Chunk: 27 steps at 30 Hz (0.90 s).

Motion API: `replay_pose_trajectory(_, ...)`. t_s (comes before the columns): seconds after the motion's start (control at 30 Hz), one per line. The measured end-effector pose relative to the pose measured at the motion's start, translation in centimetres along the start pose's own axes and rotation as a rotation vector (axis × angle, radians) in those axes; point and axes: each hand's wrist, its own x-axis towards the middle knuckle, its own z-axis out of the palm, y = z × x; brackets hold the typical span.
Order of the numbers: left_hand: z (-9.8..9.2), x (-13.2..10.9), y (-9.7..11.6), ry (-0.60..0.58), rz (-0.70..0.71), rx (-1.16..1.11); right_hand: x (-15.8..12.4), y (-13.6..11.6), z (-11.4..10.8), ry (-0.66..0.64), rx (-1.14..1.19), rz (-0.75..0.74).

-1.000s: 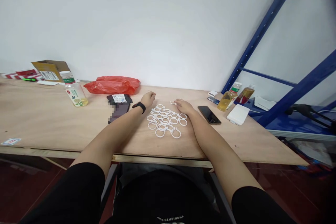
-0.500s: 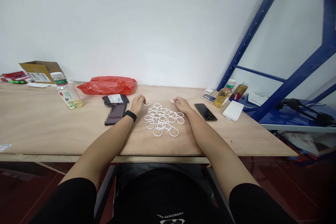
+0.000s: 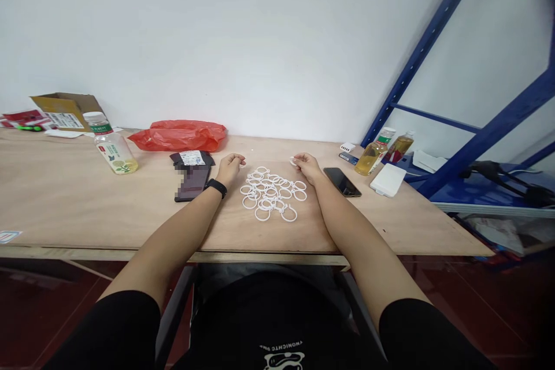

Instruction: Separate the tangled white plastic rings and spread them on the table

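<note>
A loose pile of white plastic rings, some with a small eyelet like curtain rings, lies on the wooden table. Beyond the pile's left side, my left hand pinches a white ring, mostly hidden by the fingers. My right hand is on the far right of the pile, its fingers closed on another white ring seen edge-on. The two hands are apart, and a black band circles my left wrist.
Left of my left hand lie a dark pouch, a partly blurred dark flat object and a red plastic bag. A bottle and cardboard box stand farther left. Rightward are a phone, white case and bottle.
The view has shifted slightly. My left hand has turned, so less of its ring shows. My right hand still holds its ring, with the hands about as far apart; the pile looks the same.
</note>
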Motion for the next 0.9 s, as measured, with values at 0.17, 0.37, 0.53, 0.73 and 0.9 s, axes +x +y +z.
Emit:
replay_pose_trajectory(0.17, -0.1, 0.1, -0.3, -0.020, 0.002, 0.038, 0.0, -0.2, -0.1, -0.005, 0.115, 0.076)
replay_pose_trajectory(0.37, -0.6, 0.3, -1.0, -0.071, 0.029, 0.145, -0.5, -0.8, 0.4, -0.050, 0.072, 0.158)
replay_pose_trajectory(0.53, -1.3, 0.8, -1.7, -0.074, 0.053, 0.180, -0.6, -0.8, 0.6, -0.078, 0.036, 0.123)
replay_pose_trajectory(0.73, -1.5, 0.8, -1.3, -0.056, 0.077, 0.238, -0.5, -0.7, 0.5, -0.076, 0.044, 0.109)
replay_pose_trajectory(0.9, -1.5, 0.6, -0.8, -0.053, 0.146, 0.280, -0.8, -1.0, 0.4, -0.102, 0.038, 0.120)
